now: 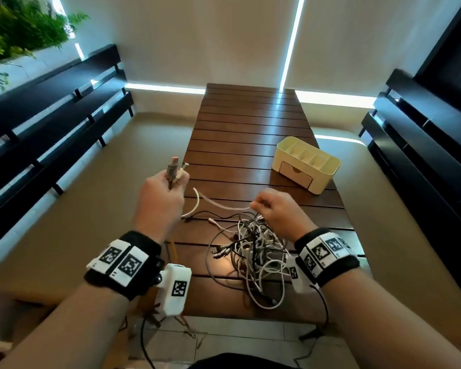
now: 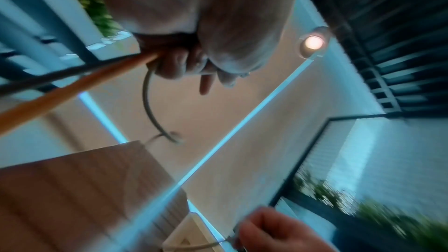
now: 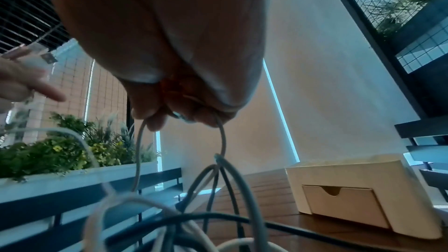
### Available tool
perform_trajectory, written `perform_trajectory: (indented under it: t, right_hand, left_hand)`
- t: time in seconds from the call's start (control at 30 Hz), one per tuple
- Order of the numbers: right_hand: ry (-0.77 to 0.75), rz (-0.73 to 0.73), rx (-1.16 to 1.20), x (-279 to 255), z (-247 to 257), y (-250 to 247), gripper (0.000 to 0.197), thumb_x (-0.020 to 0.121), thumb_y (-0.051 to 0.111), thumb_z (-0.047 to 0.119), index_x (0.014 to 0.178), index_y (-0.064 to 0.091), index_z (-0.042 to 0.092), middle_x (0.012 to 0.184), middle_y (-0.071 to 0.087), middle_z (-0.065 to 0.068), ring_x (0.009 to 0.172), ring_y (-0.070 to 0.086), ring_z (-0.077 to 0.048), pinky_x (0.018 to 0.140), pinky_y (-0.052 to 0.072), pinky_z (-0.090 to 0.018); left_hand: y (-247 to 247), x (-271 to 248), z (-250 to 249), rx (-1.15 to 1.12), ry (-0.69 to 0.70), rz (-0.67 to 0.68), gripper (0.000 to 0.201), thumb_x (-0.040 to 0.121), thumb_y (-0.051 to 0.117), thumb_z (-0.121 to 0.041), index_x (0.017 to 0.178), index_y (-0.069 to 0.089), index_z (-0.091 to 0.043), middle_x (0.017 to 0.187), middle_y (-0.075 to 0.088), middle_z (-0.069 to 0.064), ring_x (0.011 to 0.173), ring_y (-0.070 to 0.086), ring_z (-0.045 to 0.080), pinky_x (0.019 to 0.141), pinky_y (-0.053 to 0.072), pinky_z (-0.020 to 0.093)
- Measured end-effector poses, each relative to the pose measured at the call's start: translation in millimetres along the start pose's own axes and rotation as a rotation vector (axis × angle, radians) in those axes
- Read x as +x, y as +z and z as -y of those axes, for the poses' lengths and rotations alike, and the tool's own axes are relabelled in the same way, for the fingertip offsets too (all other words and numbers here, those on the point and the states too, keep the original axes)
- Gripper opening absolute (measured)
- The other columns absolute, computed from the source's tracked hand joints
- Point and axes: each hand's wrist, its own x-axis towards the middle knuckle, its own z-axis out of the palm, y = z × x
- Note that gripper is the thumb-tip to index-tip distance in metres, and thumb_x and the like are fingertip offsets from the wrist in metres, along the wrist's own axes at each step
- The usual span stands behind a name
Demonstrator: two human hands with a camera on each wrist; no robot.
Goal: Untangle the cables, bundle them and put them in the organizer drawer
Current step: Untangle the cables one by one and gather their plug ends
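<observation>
A tangle of white and black cables (image 1: 253, 251) lies on the near part of the slatted wooden table (image 1: 245, 129). My left hand (image 1: 175, 179), raised over the table's left edge, grips several cable ends (image 1: 175, 169); in the left wrist view a grey cable (image 2: 149, 106) hangs from that fist (image 2: 174, 62). My right hand (image 1: 256, 205) pinches a white cable (image 1: 224, 206) just above the tangle; the right wrist view shows this cable (image 3: 221, 141) looped under the curled fingers (image 3: 155, 118). The cream organizer (image 1: 328, 166) stands at the table's right, its drawer (image 1: 294, 174) closed.
Black benches (image 1: 51, 123) run along the left, and dark shelving (image 1: 421, 145) stands at the right. Plants (image 1: 19, 25) grow at the top left. Bare tabletop stretches beyond the organizer toward the blinds (image 1: 197, 41). A wire (image 1: 144, 339) trails on the floor below the table's near edge.
</observation>
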Motion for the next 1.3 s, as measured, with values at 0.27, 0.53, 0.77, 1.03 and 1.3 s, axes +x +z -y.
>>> perform_trajectory:
  t: [0.27, 0.53, 0.77, 1.03, 1.3]
  right_hand:
    - [-0.127, -0.035, 0.208, -6, 43, -18, 0.01, 0.097, 0.063, 0.018, 0.091, 0.067, 0.01, 0.07, 0.054, 0.009, 0.059, 0.045, 0.0, 0.057, 0.038, -0.012]
    - [-0.013, 0.038, 0.366, -14, 29, -4, 0.02, 0.103, 0.051, 0.029, 0.093, 0.062, 0.015, 0.073, 0.056, 0.001, 0.063, 0.049, -0.008, 0.058, 0.042, -0.019]
    - [0.154, 0.049, 0.412, -9, 8, 9, 0.024, 0.105, 0.045, 0.029, 0.088, 0.057, 0.016, 0.074, 0.056, -0.004, 0.064, 0.05, -0.02, 0.06, 0.044, -0.038]
    - [-0.052, -0.086, 0.265, 14, 15, -11, 0.016, 0.1, 0.058, 0.023, 0.084, 0.061, 0.022, 0.073, 0.054, 0.008, 0.059, 0.044, -0.003, 0.057, 0.039, -0.015]
    - [-0.166, -0.057, 0.168, 10, 18, 11, 0.012, 0.097, 0.061, 0.019, 0.088, 0.066, 0.013, 0.08, 0.059, 0.006, 0.072, 0.05, -0.006, 0.063, 0.039, -0.017]
  left_hand:
    - [39, -6, -10, 0.1, 0.236, 0.468, 0.023, 0.097, 0.06, -0.021, 0.074, 0.065, -0.02, 0.064, 0.058, -0.012, 0.058, 0.049, 0.004, 0.057, 0.035, 0.018]
    - [30, -8, -19, -0.05, 0.213, 0.337, 0.022, 0.098, 0.058, -0.01, 0.08, 0.07, -0.015, 0.058, 0.057, -0.008, 0.046, 0.042, 0.002, 0.048, 0.033, 0.015]
    - [7, 7, 3, -0.068, -0.027, 0.207, 0.026, 0.1, 0.058, -0.021, 0.078, 0.07, -0.014, 0.054, 0.046, -0.009, 0.045, 0.039, 0.009, 0.04, 0.03, 0.019]
    - [15, -1, 8, -0.005, -0.069, 0.298, 0.03, 0.1, 0.057, -0.021, 0.071, 0.061, -0.014, 0.059, 0.048, -0.003, 0.045, 0.04, 0.0, 0.046, 0.032, 0.013]
    - [47, 5, 0, 0.129, 0.08, 0.557, 0.023, 0.099, 0.058, -0.027, 0.076, 0.062, -0.022, 0.066, 0.061, -0.003, 0.057, 0.048, 0.009, 0.058, 0.041, 0.031]
